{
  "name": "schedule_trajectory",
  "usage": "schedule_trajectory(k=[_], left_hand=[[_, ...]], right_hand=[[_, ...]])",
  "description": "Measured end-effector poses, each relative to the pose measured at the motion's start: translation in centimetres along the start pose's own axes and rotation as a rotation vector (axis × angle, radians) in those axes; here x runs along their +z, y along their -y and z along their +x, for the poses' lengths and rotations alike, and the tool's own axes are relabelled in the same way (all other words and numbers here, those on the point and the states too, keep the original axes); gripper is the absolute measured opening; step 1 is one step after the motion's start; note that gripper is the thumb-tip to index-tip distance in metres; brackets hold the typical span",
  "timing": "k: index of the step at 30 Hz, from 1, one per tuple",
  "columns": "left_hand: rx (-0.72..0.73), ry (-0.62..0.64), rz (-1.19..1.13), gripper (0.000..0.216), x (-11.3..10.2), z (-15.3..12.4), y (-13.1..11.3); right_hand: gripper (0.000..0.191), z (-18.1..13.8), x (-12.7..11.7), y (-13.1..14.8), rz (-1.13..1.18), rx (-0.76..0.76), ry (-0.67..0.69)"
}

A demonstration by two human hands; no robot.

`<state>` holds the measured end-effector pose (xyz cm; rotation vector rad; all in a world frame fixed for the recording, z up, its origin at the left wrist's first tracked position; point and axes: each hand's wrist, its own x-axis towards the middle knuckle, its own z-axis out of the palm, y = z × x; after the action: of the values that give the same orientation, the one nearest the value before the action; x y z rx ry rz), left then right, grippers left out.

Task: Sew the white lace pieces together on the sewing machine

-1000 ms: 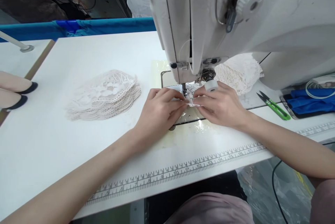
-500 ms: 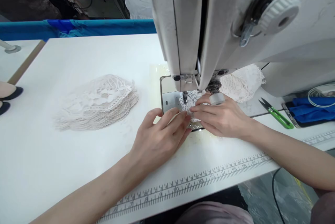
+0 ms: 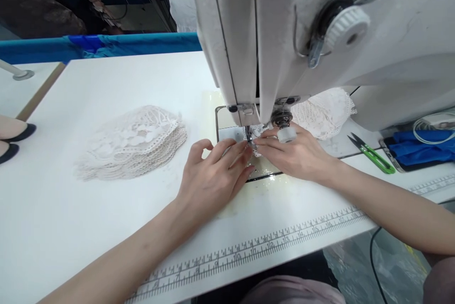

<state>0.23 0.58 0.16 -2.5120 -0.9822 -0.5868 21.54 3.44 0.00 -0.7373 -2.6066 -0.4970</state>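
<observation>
On the white table (image 3: 106,81), toward its far right corner, stands a sewing machine (image 3: 302,20). Nearer the left edge lies a lace stack (image 3: 133,140). At the needle, the left hand (image 3: 213,176) and right hand (image 3: 296,155), fingers stretched flat and close together, press down a small lace piece (image 3: 257,129). Green snips (image 3: 371,153) lie near the right edge.

Bright, even overhead light, soft shadows.
The table (image 3: 88,95) glares white; wide-lens bending curves the ruler (image 3: 270,242) and edges; the near machine (image 3: 302,34) looks slightly soft.
</observation>
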Motion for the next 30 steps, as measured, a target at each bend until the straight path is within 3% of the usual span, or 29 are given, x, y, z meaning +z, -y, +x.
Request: schedule_trajectory(k=[9, 30], left_hand=[[0.020, -0.053, 0.025, 0.013, 0.00, -0.08, 0.00], [-0.032, -0.047, 0.030, 0.012, 0.73, 0.05, 0.41]], right_hand=[[0.023, -0.29, 0.09, 0.66, 0.004, 0.045, -0.060], [0.027, -0.20, 0.33, 0.49, -0.072, 0.073, -0.003]])
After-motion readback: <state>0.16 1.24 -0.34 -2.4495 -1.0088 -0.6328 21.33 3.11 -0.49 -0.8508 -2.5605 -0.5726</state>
